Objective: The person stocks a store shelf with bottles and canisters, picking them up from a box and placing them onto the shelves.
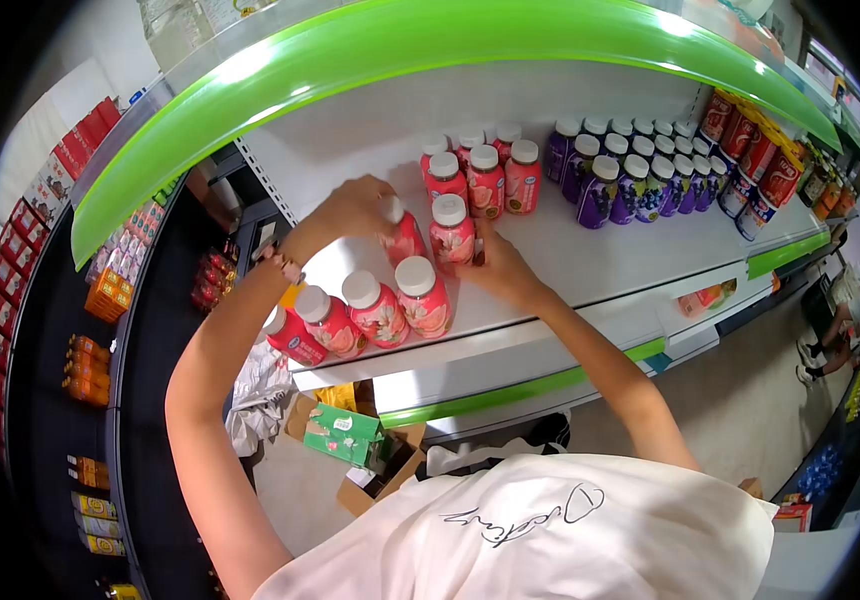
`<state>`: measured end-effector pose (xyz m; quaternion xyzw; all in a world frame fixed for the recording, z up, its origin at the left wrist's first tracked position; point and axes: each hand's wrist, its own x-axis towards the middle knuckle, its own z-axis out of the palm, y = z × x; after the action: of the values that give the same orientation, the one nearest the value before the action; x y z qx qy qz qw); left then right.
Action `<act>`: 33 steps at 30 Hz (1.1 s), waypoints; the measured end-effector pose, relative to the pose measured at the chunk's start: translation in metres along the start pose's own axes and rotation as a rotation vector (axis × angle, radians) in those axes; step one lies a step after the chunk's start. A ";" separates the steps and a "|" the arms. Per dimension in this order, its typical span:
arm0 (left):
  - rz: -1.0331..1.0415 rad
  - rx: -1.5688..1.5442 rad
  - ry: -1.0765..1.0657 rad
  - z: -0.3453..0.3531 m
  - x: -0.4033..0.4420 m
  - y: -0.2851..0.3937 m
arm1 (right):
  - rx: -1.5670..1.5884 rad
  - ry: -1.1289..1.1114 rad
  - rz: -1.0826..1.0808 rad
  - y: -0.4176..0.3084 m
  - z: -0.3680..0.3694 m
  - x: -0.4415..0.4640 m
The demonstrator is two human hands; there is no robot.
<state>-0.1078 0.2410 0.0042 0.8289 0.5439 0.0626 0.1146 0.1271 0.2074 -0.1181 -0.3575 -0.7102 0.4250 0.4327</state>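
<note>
My left hand is closed around the upper part of a pink drink bottle with a white cap, which leans slightly. Some of its fingers are hidden behind that bottle. Just to the right, my right hand grips the side of another pink bottle, upright on the white shelf. Several matching bottles stand in a row along the shelf's front left edge. Behind my right hand, a group of pink bottles is packed in rows.
Purple grape drink bottles fill rows to the right, beside red cans. A green shelf edge curves overhead. Below lies an open cardboard box with a green carton. Dark shelving stands left; a person is at far right.
</note>
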 end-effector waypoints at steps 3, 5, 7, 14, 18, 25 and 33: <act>-0.106 0.068 0.132 0.004 0.023 -0.025 | 0.019 -0.042 -0.005 0.016 0.007 0.012; -0.124 -0.039 0.169 0.008 0.056 -0.053 | 0.029 -0.063 -0.029 0.032 0.014 0.025; -0.106 -0.001 0.217 0.011 0.071 -0.057 | -0.093 0.060 -0.193 0.038 0.023 0.034; -0.093 0.053 0.259 0.010 0.103 -0.050 | -0.146 0.099 0.007 0.029 0.040 0.042; -0.147 0.089 0.254 0.009 0.104 -0.049 | -0.126 0.039 0.024 0.029 0.054 0.052; -0.125 0.056 0.236 0.012 0.101 -0.068 | 0.053 -0.088 0.028 0.056 0.082 0.082; -0.297 -0.048 -0.313 -0.049 -0.036 0.004 | -0.076 -0.032 0.113 0.046 0.078 0.077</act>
<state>-0.1302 0.2128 0.0535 0.7364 0.6339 -0.0713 0.2253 0.0336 0.2698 -0.1566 -0.4062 -0.7113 0.4271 0.3829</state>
